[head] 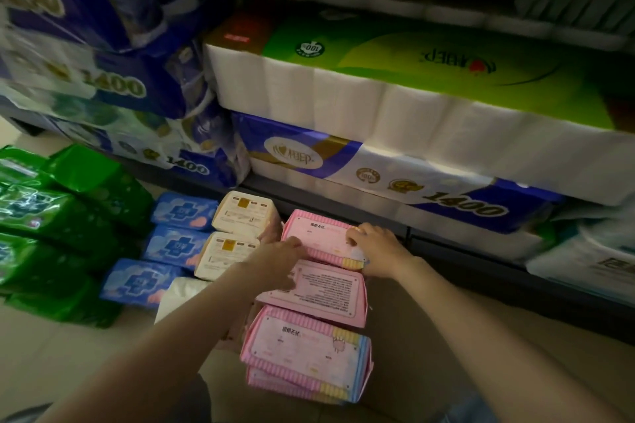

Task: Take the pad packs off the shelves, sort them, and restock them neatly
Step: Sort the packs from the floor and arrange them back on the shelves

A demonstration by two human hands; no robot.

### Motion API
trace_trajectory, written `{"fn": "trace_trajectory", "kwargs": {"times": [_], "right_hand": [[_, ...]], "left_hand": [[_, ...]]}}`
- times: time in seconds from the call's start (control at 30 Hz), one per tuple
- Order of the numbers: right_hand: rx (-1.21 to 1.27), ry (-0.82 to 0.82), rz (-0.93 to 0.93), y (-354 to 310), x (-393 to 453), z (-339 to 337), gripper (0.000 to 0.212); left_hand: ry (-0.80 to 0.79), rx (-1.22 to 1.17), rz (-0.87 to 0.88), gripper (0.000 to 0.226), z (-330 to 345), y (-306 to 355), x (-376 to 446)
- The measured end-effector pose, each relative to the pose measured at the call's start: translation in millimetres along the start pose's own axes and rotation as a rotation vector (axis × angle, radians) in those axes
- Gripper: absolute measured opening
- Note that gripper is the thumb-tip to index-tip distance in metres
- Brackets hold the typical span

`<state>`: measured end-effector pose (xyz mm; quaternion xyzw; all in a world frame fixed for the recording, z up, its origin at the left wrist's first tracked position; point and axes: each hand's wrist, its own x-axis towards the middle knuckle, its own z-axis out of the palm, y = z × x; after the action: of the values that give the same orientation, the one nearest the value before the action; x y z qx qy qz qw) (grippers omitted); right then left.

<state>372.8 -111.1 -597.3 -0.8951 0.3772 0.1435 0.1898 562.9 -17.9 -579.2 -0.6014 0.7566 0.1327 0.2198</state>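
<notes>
- Looking down through the head camera, I am seeing both bare hands reaching to the far pink pack (pixel 321 240) at the top of a row of pink packs on the floor.
- The left hand (pixel 280 259) is touching the left end of that pack. Its fingers are lying mostly straight and pointing down over the next pink pack (pixel 330 292), and I cannot tell if they are curling round anything.
- The right hand (pixel 376 245) is sitting on the right end of the same pack. Its fingers (pixel 355 236) are bending over the top of the pack and pressing on it.
- So the far pink pack is lying between the two hands, with fingers on both ends.
- More pink packs (pixel 305 352) are lying closer to me, stacked up.
- Cream packs (pixel 240 213) are sitting just left of the pink row, blue packs (pixel 175 244) are lying left of those, and green packs (pixel 58 216) are piling up at the far left.
- Big toilet paper bundles (pixel 395 113) are sitting on the shelf (pixel 343 206) behind the packs.
</notes>
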Motion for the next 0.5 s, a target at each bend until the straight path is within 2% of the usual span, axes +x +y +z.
{"fn": "trace_trajectory", "kwargs": {"times": [0.07, 0.2, 0.37, 0.5], "right_hand": [[0.028, 0.000, 0.007, -5, -6, -21, 0.042], [-0.031, 0.019, -0.036, -22, -29, -83, 0.045], [-0.188, 0.064, -0.021, -32, -62, -134, 0.042], [-0.259, 0.083, 0.004, -36, -65, -149, 0.045]], "left_hand": [[0.044, -0.132, -0.040, 0.064, -12, -6, -7], [0.056, -0.139, -0.009, 0.070, -21, -14, -24], [-0.056, -0.003, 0.019, 0.071, 12, -4, -31], [-0.094, 0.182, 0.099, 0.096, 11, -6, -10]]}}
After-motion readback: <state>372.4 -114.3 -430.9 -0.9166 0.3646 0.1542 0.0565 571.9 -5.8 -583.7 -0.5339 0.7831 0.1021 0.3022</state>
